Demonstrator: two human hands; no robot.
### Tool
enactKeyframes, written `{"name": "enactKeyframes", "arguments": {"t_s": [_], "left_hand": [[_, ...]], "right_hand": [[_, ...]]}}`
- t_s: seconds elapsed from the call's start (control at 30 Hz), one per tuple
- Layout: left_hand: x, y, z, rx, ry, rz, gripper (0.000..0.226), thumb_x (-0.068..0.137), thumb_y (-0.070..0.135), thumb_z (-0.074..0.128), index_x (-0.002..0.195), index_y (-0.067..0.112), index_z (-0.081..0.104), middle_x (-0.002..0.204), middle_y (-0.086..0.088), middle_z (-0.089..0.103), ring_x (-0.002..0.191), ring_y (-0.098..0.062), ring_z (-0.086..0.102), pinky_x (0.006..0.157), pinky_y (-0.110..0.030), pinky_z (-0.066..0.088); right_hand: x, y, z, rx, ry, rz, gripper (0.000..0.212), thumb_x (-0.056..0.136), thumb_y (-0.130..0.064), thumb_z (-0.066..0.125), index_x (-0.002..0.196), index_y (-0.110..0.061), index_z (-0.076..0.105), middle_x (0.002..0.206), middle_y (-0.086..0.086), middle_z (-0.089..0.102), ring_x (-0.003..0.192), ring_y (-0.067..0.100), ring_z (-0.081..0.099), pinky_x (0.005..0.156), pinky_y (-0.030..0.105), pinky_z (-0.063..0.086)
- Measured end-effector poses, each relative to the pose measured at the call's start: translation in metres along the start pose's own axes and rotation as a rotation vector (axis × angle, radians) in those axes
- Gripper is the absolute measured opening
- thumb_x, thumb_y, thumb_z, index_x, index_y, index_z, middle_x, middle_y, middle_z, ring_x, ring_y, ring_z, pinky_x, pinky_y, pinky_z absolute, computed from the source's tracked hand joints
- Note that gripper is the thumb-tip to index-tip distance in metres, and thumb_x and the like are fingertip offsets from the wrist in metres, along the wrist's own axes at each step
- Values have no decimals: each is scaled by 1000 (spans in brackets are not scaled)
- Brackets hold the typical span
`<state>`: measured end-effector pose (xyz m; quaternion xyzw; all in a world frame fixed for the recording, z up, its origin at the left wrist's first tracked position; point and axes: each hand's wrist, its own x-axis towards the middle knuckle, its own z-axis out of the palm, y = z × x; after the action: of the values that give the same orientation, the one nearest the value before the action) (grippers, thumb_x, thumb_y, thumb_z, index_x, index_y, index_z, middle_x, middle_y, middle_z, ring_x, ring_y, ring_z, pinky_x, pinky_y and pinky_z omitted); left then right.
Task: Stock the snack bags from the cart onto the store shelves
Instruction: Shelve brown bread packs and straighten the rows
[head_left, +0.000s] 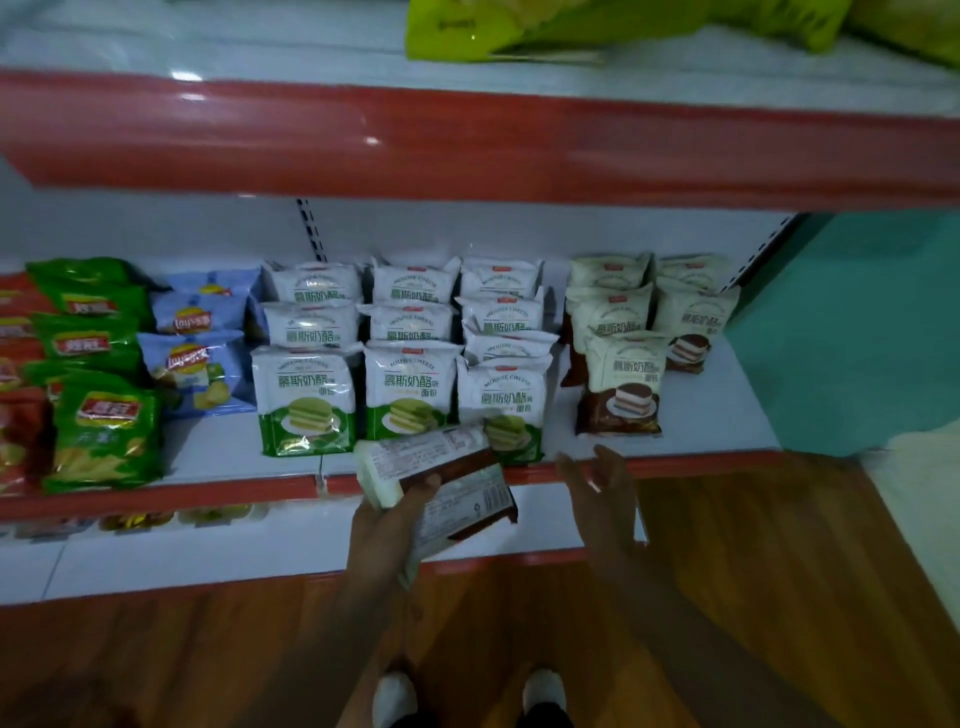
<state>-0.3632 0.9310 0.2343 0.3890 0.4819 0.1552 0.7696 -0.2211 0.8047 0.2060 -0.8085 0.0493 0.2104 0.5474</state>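
Note:
My left hand (387, 525) grips a small stack of snack bags (447, 483), backs up, with brown and white wrappers, just in front of the middle shelf's red edge (675, 464). My right hand (602, 483) hovers open beside them at that edge, holding nothing. On the middle shelf stand rows of white-and-green mousse cheese bread bags (309, 400) and, to their right, cream-and-brown bags of the same brand (621, 387). The cart is out of view.
Blue chip bags (195, 371) and green chip bags (101, 431) fill the shelf's left side. Bare shelf shows right of the brown bags (727, 410). A red-edged upper shelf (467, 150) overhangs, with yellow-green bags (571, 26). A lower shelf (260, 551) sits beneath.

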Motion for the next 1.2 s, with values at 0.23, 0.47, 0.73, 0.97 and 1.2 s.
{"name": "enactKeyframes", "arguments": {"t_s": [0.23, 0.47, 0.73, 0.97, 1.2], "left_hand": [[-17, 46, 26, 53, -120, 235, 36, 80, 6, 71, 113, 13, 60, 107, -7, 67, 101, -26, 65, 62, -22, 58], [-13, 52, 16, 919, -210, 1427, 55, 76, 29, 73, 125, 16, 51, 119, -10, 64, 107, -23, 56, 89, -27, 44], [-22, 44, 11, 1478, -562, 1961, 56, 83, 44, 55, 132, 19, 43, 135, -11, 56, 123, -26, 43, 97, -39, 34], [-71, 11, 51, 1278, -662, 1586, 56, 85, 51, 56, 129, 18, 50, 136, -5, 53, 121, -22, 49, 96, -39, 47], [-133, -10, 145, 1197, -763, 939, 86, 66, 53, 76, 137, 21, 39, 123, 3, 54, 112, -14, 53, 86, -17, 44]], "right_hand": [[-60, -45, 14, 223, -88, -36, 22, 86, -26, 68, 104, -22, 56, 97, -11, 59, 96, 12, 58, 91, 33, 50], [-90, -91, 4, 631, -472, 297, 72, 83, -75, 28, 110, -19, 65, 104, 7, 71, 96, 24, 68, 80, 41, 56], [-96, -74, -37, 802, -535, 284, 41, 93, -31, 51, 124, -6, 59, 108, 12, 67, 95, 23, 65, 85, 34, 53], [-85, -59, -110, 387, -360, 6, 34, 80, -12, 71, 114, -8, 68, 110, 16, 70, 101, 33, 66, 91, 45, 52], [-86, -68, -221, -290, -674, -245, 39, 76, -6, 76, 112, -18, 64, 112, 5, 69, 105, 19, 65, 97, 34, 49]]}}
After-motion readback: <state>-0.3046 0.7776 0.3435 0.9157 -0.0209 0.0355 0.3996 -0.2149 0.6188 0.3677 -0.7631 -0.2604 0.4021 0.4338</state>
